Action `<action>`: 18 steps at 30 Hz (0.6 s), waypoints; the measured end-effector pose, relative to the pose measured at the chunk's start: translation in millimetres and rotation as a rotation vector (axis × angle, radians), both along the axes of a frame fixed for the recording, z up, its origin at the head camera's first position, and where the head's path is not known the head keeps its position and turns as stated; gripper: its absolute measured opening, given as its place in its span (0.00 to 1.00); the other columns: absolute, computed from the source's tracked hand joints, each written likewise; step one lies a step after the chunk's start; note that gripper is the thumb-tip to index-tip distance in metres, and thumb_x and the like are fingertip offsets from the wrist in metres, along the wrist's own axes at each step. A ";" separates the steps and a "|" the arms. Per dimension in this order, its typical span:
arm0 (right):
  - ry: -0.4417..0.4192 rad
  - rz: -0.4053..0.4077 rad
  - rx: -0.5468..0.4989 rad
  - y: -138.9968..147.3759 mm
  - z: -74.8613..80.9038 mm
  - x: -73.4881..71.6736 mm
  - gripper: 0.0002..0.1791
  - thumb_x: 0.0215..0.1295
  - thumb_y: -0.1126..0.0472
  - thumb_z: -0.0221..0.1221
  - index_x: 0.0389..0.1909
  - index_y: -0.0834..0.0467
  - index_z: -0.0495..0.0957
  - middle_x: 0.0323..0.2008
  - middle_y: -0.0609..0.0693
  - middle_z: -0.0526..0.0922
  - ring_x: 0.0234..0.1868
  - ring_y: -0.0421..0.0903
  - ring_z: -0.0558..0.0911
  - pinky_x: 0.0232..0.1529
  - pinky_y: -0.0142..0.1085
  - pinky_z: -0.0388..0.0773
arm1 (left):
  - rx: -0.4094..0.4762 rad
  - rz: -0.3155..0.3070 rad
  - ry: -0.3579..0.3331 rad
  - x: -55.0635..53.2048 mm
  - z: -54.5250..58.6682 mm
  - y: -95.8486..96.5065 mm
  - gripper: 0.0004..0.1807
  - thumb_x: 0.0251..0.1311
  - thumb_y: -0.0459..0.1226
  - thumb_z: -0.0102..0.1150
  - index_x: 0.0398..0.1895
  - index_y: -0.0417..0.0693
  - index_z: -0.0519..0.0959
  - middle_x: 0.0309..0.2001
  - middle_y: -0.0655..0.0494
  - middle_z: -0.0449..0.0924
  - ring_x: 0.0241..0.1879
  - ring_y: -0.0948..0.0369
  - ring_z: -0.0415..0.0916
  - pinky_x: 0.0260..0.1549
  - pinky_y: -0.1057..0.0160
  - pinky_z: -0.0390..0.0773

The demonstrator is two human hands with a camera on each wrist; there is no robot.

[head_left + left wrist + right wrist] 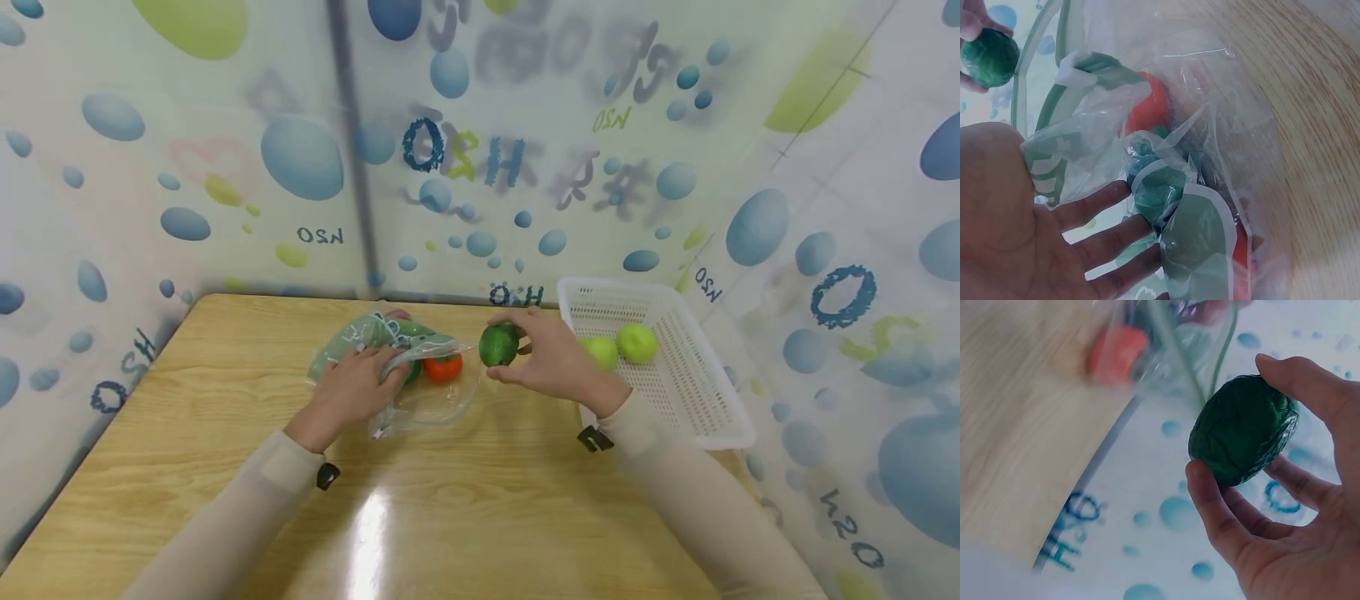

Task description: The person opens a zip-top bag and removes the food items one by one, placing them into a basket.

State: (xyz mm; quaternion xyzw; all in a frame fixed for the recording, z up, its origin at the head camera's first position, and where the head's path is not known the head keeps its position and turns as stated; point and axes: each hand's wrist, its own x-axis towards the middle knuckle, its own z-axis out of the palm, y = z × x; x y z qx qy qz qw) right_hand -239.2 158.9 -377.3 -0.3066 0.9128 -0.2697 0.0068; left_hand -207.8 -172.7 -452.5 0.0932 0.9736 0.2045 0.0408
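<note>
Left hand (352, 385) flat, pinning plastic bag (420, 392); right hand (551, 358) pinching dark green fruit (498, 345) just right of bag, so keep grip firm, carry level toward basket (720, 417).

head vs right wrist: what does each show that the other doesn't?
Head only: white perforated plastic basket holding two light green round fruits, and the left hand resting on the clear plastic bag.
Right wrist only: the wrinkled skin of the dark green round fruit up close.
Both: the right hand gripping that fruit, the bag, the orange-red fruit, the wooden table.
</note>
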 end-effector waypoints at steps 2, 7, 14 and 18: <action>0.013 -0.032 0.012 9.2 0.0 -7.8 0.39 0.69 0.50 0.84 0.77 0.55 0.82 0.63 0.58 0.87 0.60 0.56 0.91 0.57 0.47 0.95 | 0.001 0.001 0.001 0.2 -0.3 -0.2 0.35 0.94 0.56 0.39 0.88 0.47 0.74 0.85 0.36 0.76 0.84 0.25 0.68 0.76 0.11 0.64; -0.014 -0.115 0.025 32.6 -2.0 -26.9 0.39 0.70 0.51 0.83 0.78 0.57 0.81 0.61 0.60 0.86 0.60 0.59 0.91 0.57 0.49 0.95 | 0.002 0.003 -0.001 0.6 -0.9 -0.8 0.35 0.94 0.57 0.38 0.87 0.47 0.74 0.85 0.36 0.76 0.83 0.25 0.69 0.76 0.11 0.65; -0.059 -0.216 0.066 58.4 -4.1 -47.7 0.40 0.74 0.49 0.80 0.80 0.60 0.78 0.66 0.66 0.87 0.65 0.66 0.90 0.60 0.57 0.93 | -0.002 0.009 0.007 0.9 -2.1 -2.1 0.36 0.94 0.57 0.37 0.88 0.46 0.73 0.85 0.36 0.75 0.84 0.25 0.68 0.76 0.11 0.65; -0.055 -0.270 0.109 74.9 -7.3 -58.7 0.42 0.76 0.47 0.78 0.81 0.62 0.76 0.67 0.70 0.85 0.66 0.68 0.88 0.62 0.59 0.91 | -0.003 0.002 0.016 0.4 -2.9 -1.4 0.35 0.95 0.57 0.38 0.87 0.47 0.74 0.84 0.37 0.77 0.83 0.25 0.69 0.74 0.11 0.67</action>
